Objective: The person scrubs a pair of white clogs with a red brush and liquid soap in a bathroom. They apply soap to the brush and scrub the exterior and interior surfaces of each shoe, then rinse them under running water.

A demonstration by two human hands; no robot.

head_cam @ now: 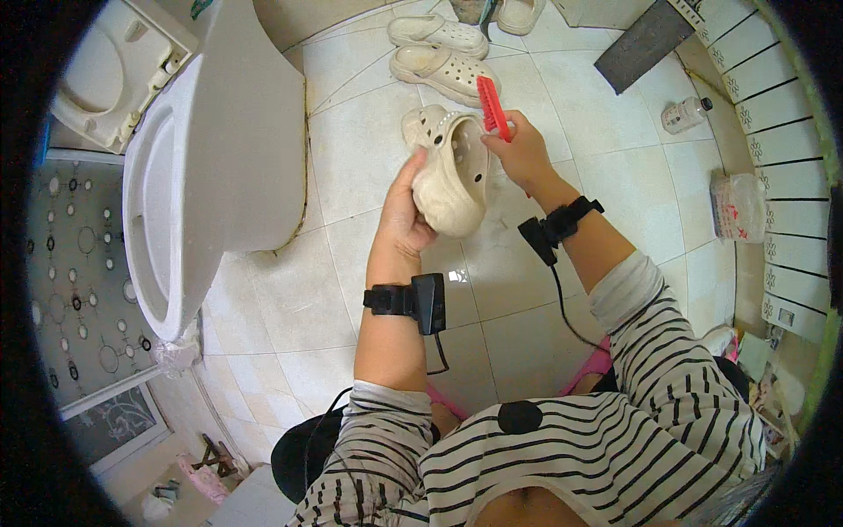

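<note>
My left hand (403, 204) grips a cream foam clog (451, 204) by its side near the heel, raised above the floor. The clog is tilted so its open foot hole faces up and right, with a dark rivet at the strap joint. In my right hand (520, 151) is a red scrubbing brush (492, 109), its bristles turned left towards the clog. I cannot tell whether the bristles touch the clog. Beyond the held clog, a perforated cream clog (438, 69) and another pale clog (438, 34) lie side by side on the floor.
A white toilet (263, 132) with raised seat (99, 72) stands at left. Pale floor tiles (369, 277) lie beneath my hands. To the right are a dark grey block (642, 49), a clear bottle (685, 116) and a plastic container (737, 207). Another clog (520, 14) is at the top.
</note>
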